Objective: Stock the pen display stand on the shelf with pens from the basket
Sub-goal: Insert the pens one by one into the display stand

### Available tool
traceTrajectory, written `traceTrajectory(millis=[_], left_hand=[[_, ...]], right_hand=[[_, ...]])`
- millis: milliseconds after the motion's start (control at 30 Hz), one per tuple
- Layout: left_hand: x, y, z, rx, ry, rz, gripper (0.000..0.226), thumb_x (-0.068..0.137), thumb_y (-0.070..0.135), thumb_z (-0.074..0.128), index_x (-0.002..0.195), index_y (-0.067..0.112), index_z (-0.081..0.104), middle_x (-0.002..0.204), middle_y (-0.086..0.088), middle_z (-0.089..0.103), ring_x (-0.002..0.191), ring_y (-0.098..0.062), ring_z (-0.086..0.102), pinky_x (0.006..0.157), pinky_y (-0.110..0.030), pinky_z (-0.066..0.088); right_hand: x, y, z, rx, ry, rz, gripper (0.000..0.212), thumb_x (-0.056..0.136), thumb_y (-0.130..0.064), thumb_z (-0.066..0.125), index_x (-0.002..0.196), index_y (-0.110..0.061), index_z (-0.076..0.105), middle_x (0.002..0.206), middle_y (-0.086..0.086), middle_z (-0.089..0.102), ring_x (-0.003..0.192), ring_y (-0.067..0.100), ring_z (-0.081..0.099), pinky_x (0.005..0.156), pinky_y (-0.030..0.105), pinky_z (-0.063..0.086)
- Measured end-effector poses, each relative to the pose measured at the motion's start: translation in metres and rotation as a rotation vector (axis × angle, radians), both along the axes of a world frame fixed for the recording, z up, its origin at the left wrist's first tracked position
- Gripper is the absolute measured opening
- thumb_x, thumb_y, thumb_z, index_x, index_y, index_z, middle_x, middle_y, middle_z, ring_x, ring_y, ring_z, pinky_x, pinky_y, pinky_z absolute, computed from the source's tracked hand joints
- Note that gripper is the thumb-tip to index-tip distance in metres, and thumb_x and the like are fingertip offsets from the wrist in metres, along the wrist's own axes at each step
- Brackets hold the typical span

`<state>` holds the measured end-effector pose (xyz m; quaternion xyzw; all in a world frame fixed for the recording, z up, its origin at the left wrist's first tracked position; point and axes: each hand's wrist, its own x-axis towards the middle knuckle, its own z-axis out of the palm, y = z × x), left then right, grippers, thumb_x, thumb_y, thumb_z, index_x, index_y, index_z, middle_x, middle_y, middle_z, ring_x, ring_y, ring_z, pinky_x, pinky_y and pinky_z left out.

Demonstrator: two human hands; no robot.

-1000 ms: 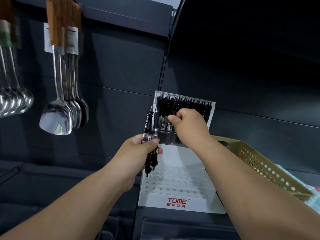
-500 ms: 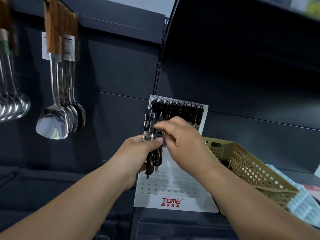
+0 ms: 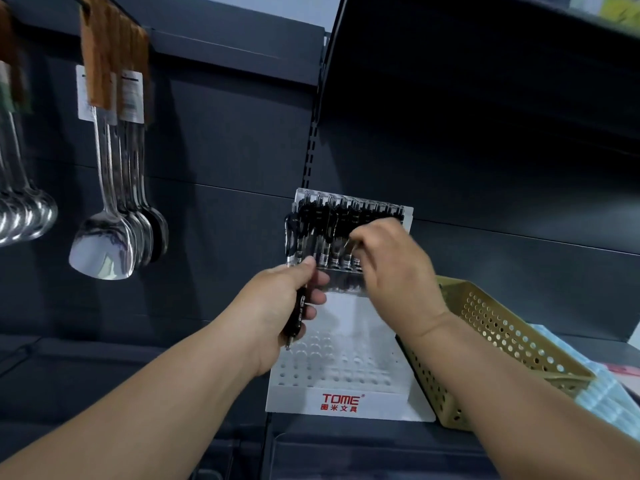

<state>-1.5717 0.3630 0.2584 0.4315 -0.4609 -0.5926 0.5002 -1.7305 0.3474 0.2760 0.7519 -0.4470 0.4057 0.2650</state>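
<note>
A white stepped pen display stand (image 3: 346, 403) marked TOME stands on the dark shelf. Its back rows hold several black pens (image 3: 332, 216); the front holes are bare. My left hand (image 3: 277, 303) is closed around a black pen (image 3: 294, 320), tip down, in front of the stand's left side. My right hand (image 3: 391, 268) reaches into the filled rows and pinches a pen there, mostly hidden by the fingers. The tan perforated basket (image 3: 498, 337) sits right of the stand, its inside hidden behind my right forearm.
Steel ladles and spatulas (image 3: 110, 244) with wooden handles hang on the left wall panel. A dark upper shelf (image 3: 485, 46) overhangs the stand. A light blue cloth-like stack (image 3: 609, 386) lies right of the basket.
My right hand took a pen from the bundle in my left hand and moved back up to the filled rows. My left hand now holds fewer pens.
</note>
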Motion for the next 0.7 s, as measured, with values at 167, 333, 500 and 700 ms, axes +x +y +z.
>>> traceTrajectory(millis=[167, 333, 500, 700], left_hand=[[0.006, -0.009, -0.01, -0.061, -0.074, 0.061, 0.024, 0.097, 0.033, 0.052, 0.091, 0.017, 0.069, 0.07, 0.004, 0.063, 0.067, -0.012, 0.055, 0.055, -0.026, 0.035], [0.007, -0.012, -0.016, -0.079, -0.085, 0.062, 0.022, 0.098, 0.033, 0.05, 0.097, 0.02, 0.068, 0.076, 0.004, 0.069, 0.077, -0.014, 0.06, 0.064, -0.029, 0.038], [0.009, -0.015, -0.02, -0.082, -0.051, 0.044, 0.022, 0.098, 0.032, 0.05, 0.096, 0.02, 0.068, 0.074, 0.004, 0.07, 0.074, -0.013, 0.061, 0.066, -0.03, 0.038], [0.011, -0.013, -0.02, -0.089, -0.044, 0.011, 0.022, 0.098, 0.032, 0.049, 0.098, 0.02, 0.067, 0.073, 0.002, 0.068, 0.07, -0.012, 0.06, 0.064, -0.029, 0.04]], right_hand=[[-0.002, -0.013, 0.019, 0.278, -0.517, 0.033, 0.016, 0.097, -0.024, 0.054, 0.094, -0.008, 0.054, 0.081, -0.003, 0.056, 0.072, 0.012, 0.053, 0.062, 0.022, 0.042], [0.005, -0.027, 0.023, 0.39, -0.528, 0.032, 0.018, 0.097, -0.025, 0.056, 0.094, -0.008, 0.054, 0.079, 0.006, 0.059, 0.068, 0.02, 0.054, 0.061, 0.034, 0.044], [0.006, -0.042, 0.016, 0.501, -0.518, -0.013, 0.019, 0.094, -0.027, 0.06, 0.083, -0.014, 0.053, 0.069, 0.0, 0.055, 0.06, 0.017, 0.05, 0.055, 0.03, 0.041], [0.012, -0.047, 0.006, 0.568, -0.417, -0.143, 0.022, 0.091, -0.034, 0.064, 0.081, -0.017, 0.054, 0.07, 0.001, 0.058, 0.062, 0.019, 0.055, 0.055, 0.029, 0.041]])
